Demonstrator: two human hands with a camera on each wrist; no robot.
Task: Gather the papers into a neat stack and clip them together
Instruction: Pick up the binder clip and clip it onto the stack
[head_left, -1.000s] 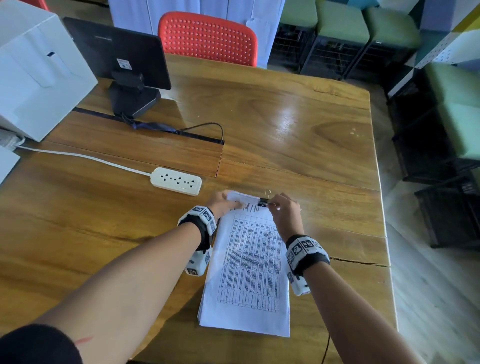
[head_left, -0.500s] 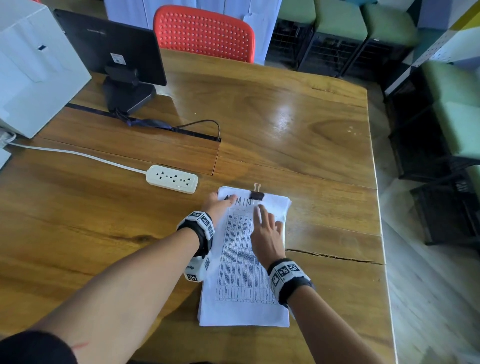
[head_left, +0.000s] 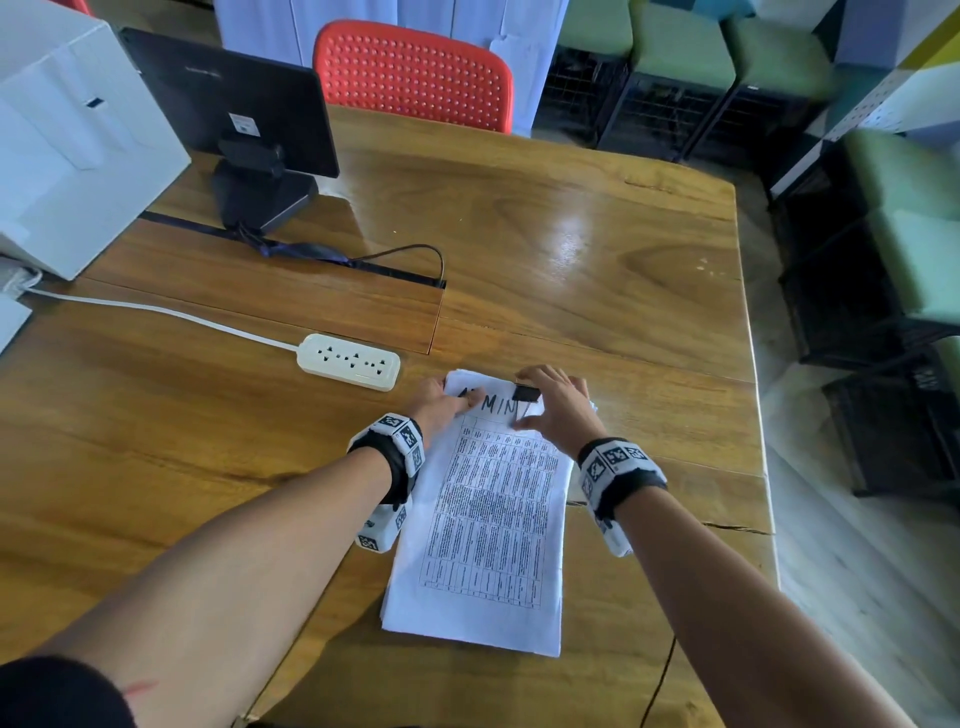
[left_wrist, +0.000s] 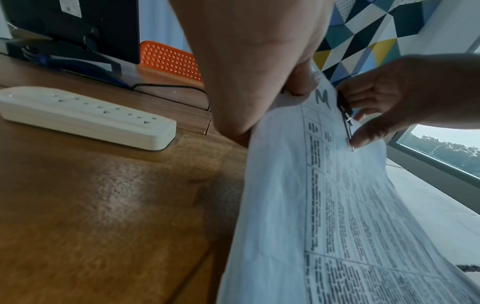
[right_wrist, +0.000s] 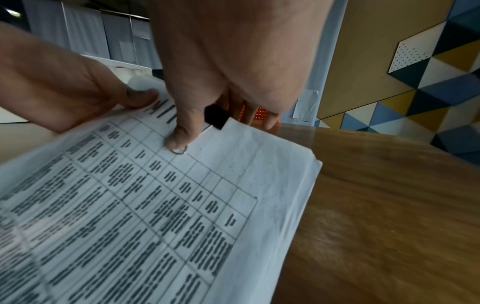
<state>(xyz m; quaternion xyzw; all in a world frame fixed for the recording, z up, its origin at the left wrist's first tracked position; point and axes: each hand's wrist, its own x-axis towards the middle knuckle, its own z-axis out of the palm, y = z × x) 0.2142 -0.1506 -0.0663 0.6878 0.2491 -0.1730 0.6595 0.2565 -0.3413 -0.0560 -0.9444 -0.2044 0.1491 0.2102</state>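
A stack of printed papers (head_left: 483, 525) with a table on the top sheet lies on the wooden table (head_left: 597, 270), its far end slightly raised. A black binder clip (head_left: 525, 393) bites the middle of the far edge. My left hand (head_left: 447, 402) pinches the stack's far left corner, thumb on top (right_wrist: 141, 95). My right hand (head_left: 537, 401) is curled round the clip (right_wrist: 215, 116). Its thumb (right_wrist: 182, 135) presses the silver wire handle flat on the top sheet, and its fingers reach behind the far edge. The left wrist view shows the clip (left_wrist: 344, 102) between the right hand's thumb and fingers.
A white power strip (head_left: 349, 362) with its cord lies just left of the papers. Farther back stand a dark monitor (head_left: 234, 98) and a white box (head_left: 67, 140). A red chair (head_left: 415, 73) is at the far side. The table's right edge (head_left: 756, 415) is close.
Half a second ago my right hand lay flat on the sheet and the clip's handle stuck out. Now it has gone back to the clip and folds the handle down. The left hand stays put.
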